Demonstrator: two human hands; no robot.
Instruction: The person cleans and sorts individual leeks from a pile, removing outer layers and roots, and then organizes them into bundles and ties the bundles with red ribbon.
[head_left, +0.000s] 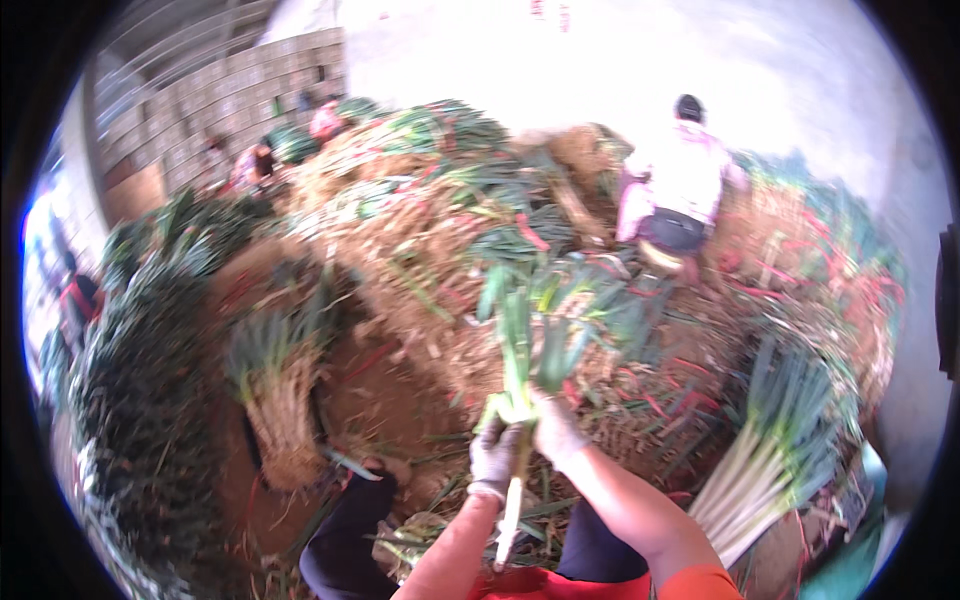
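Note:
In front of my body a long green onion (pixel 516 350) is held upright, its green leaves pointing away from me and its white stem reaching down toward my lap. My left hand (pixel 494 455), in a pale glove, is closed round it where leaves and stem meet. My right hand (pixel 558 430), gloved too, is closed against the upper part of the same onion, just right of my left hand. Its fingers are partly hidden by the leaves. To my right lies a bundle of cleaned green onions (pixel 760 450) with white stems. An unpeeled bundle (pixel 280 400) stands at my left.
A large heap of onions (pixel 400 190) fills the middle distance. Dark green tops are stacked along the left (pixel 140 400). Peelings and red ties (pixel 650 390) litter the ground. Another person (pixel 680 190) works farther off, before a pale wall (pixel 600 70); others are at the far left.

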